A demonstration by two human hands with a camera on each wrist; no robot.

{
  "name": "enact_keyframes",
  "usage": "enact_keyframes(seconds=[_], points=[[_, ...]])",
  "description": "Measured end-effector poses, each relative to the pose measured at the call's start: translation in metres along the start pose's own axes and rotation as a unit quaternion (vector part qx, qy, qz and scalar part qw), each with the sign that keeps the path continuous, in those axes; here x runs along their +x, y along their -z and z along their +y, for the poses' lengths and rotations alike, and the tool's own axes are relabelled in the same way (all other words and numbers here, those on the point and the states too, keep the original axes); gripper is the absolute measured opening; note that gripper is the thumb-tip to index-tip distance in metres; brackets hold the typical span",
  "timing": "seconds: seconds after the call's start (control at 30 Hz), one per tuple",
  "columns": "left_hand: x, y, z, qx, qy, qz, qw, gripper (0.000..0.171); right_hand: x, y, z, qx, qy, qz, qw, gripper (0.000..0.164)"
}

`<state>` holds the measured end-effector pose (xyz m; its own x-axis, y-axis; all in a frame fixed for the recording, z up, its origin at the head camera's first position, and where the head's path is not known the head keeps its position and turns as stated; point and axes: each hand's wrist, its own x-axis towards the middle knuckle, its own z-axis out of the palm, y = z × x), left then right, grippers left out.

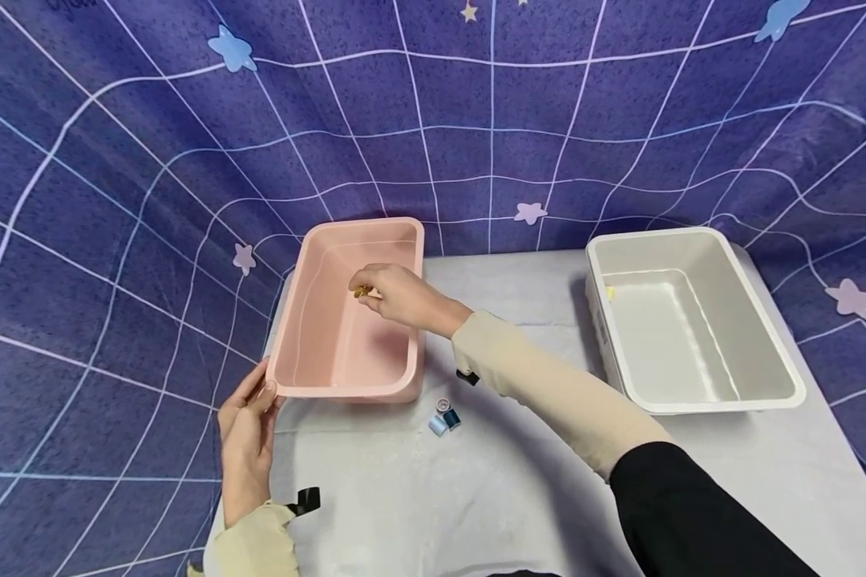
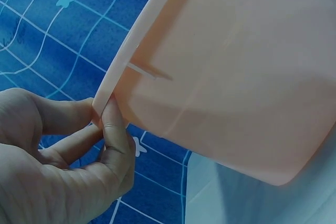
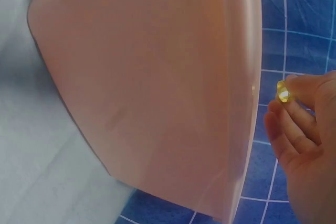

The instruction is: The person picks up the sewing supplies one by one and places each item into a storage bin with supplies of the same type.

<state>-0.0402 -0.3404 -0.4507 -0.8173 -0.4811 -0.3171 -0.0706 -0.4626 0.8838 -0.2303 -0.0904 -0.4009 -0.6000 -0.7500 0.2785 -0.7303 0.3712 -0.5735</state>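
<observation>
Over the pink bin (image 1: 346,391), a yellow object (image 3: 283,92) is being pinched by the right hand (image 1: 397,295); the left hand (image 1: 247,425) is gripping the bin's near-left corner. Spools (image 1: 438,425) are lying by its near-right corner, a white bin (image 1: 714,407) standing farther right.

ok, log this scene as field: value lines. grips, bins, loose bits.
left grip: pinches near-left rim corner of pink bin
right grip: holds small yellow item over pink bin's opening
spools: three (light blue, dark blue, pale) on table, by pink bin's near-right corner
white bin: right end of table; small yellow patch inside, unclear what
backdrop: purple-blue grid cloth with stars
</observation>
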Motion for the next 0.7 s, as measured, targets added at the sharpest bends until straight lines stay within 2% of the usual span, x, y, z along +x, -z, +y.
enact_keyframes(seconds=[0.3, 0.53, 0.7], points=[[-0.001, -0.001, 0.001, -0.001, 0.016, 0.002, 0.9999, 0.054, 0.018, -0.012, 0.009, -0.025, 0.002, -0.032, 0.999, 0.021], [0.000, 0.001, 0.002, -0.004, 0.006, -0.013, 0.9999, 0.053, 0.040, -0.021, 0.010, -0.009, 0.006, -0.037, 0.999, 0.021], [-0.004, 0.002, 0.001, 0.021, 0.012, 0.004, 0.9997, 0.053, 0.047, -0.025, 0.011, 0.009, -0.007, -0.032, 0.999, 0.020]])
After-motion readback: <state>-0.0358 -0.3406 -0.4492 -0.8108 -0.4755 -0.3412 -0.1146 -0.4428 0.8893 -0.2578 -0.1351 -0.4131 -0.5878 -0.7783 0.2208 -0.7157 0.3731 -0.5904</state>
